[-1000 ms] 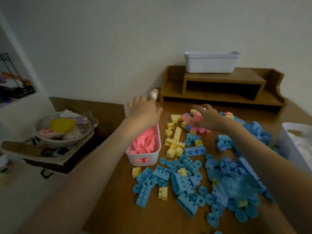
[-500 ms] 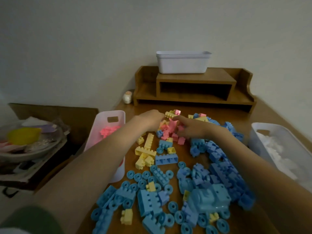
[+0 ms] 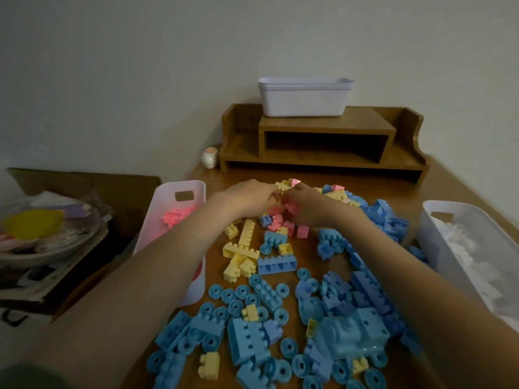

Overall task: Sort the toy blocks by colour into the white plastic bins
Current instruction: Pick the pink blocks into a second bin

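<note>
Pink studded plastic blocks (image 3: 302,232) heap far on the table (image 3: 252,175); two hands, left hand (image 3: 247,197) and right hand (image 3: 311,207), fingers curled, pinch some.

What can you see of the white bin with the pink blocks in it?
The white bin is smooth plastic, a long rectangle with rounded corners and a cut-out handle slot in its far end wall. It stands upright near the wooden table's left edge, long side running away from the camera. Pink blocks lie heaped inside. The left forearm crosses over its middle, hiding much of it; contact cannot be told.
</note>
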